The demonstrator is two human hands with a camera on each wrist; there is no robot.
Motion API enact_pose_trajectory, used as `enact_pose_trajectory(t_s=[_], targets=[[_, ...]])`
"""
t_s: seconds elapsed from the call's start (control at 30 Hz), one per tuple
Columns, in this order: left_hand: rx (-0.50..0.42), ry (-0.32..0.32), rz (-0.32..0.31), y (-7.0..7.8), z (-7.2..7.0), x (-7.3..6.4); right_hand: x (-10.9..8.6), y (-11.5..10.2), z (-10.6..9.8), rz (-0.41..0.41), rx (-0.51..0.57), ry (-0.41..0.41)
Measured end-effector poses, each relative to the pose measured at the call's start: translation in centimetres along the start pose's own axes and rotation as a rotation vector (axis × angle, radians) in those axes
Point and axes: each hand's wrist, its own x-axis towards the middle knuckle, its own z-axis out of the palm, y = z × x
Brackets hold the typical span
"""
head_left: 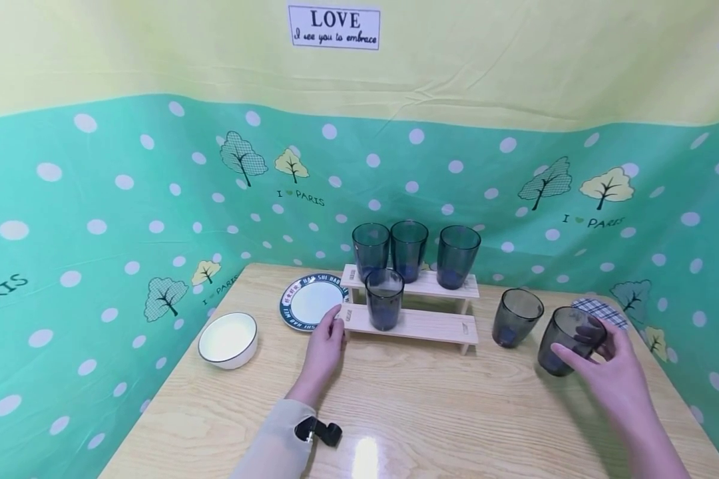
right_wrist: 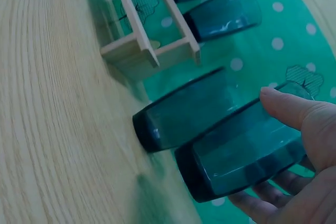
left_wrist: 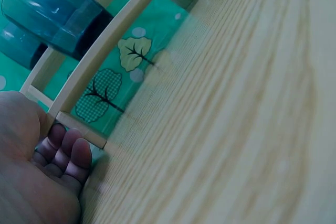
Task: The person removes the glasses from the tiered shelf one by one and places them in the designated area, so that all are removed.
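My left hand (head_left: 323, 346) holds the left end of a two-step wooden rack (head_left: 425, 323); in the left wrist view its fingers (left_wrist: 81, 153) curl by the rack's end piece. On the lower step stands one dark tinted glass (head_left: 385, 303). Three more glasses, such as the rightmost glass (head_left: 458, 256), stand upright on the upper step. At the right, my right hand (head_left: 623, 376) grips another tinted glass (head_left: 554, 346) by its sides, tilted and seemingly off the table. Just left of it, a similar glass (head_left: 514, 322) stands on the table.
A white bowl (head_left: 229, 339) sits at the table's left edge. Behind the left hand lies a blue-rimmed plate (head_left: 293, 319), partly covered by the rack. A checked cloth (head_left: 602, 311) is behind the held glass. Patterned green fabric (head_left: 455, 179) hangs round the wooden table (head_left: 443, 399).
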Motion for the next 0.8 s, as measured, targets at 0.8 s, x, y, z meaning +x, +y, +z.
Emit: enact_pose_trajectory(t_s=[0.8], targets=[[0.0,-0.004,0.007,-0.1,0.0,0.1,4.2,1.9,1.7,0.043,0.121,0.066]])
